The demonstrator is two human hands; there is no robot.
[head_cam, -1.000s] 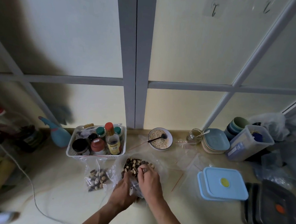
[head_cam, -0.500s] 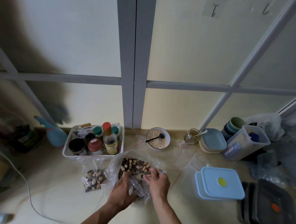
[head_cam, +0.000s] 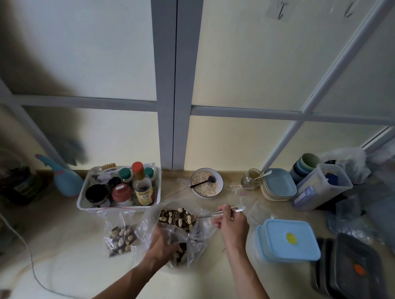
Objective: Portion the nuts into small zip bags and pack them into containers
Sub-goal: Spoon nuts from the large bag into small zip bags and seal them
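Head view shows the left hand (head_cam: 164, 243) gripping a small bag (head_cam: 182, 251) open at 6 o'clock while the right hand (head_cam: 230, 224) pinches a spoon (head_cam: 188, 218) heaped with nuts (head_cam: 177, 217) above it, ready to tip in; a filled bag (head_cam: 121, 236) waits at 9 o'clock.

No text, brand or number can be read. A yellow label on the bottle (head_cam: 144, 187) in the white basket (head_cam: 84, 203) is blurred; marks on two wall stickers (head_cam: 279, 7) stay illegible.
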